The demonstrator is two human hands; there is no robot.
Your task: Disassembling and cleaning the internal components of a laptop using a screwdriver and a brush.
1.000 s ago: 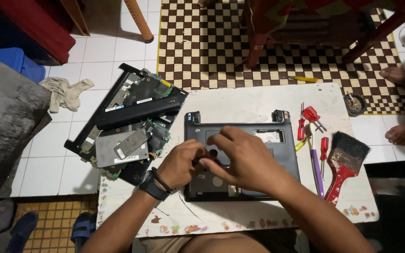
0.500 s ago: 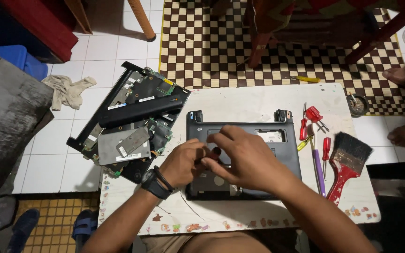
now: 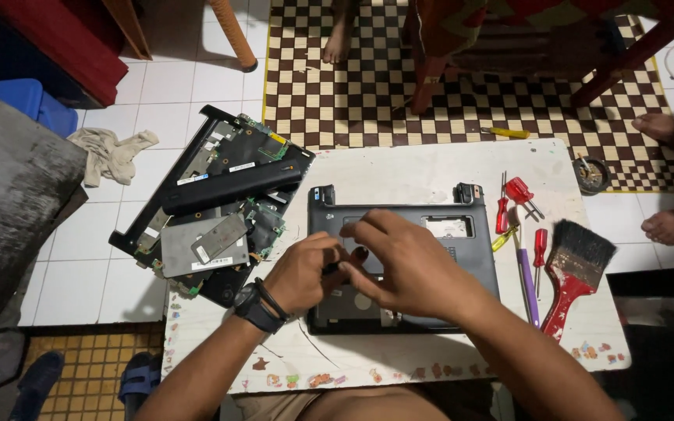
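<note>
A dark grey laptop base [image 3: 473, 261] with two hinge mounts lies on the white tabletop [image 3: 399, 168]. Both my hands are over its left half. My left hand [image 3: 302, 273], with a black watch on the wrist, is curled around a small dark tool [image 3: 331, 269] that points at the case. My right hand [image 3: 403, 261] rests on the case with bent fingers, its fingertips meeting the left hand's. What lies under the hands is hidden.
A stripped laptop with bare circuit boards [image 3: 216, 210] hangs over the table's left edge. On the right lie red screwdrivers [image 3: 518, 195], a purple tool [image 3: 527, 281] and a red-handled brush [image 3: 579, 269]. Another person's bare feet [image 3: 672, 226] are at the right.
Both hands stay over the laptop base. The fingers have shifted only slightly, and the view has moved a little.
</note>
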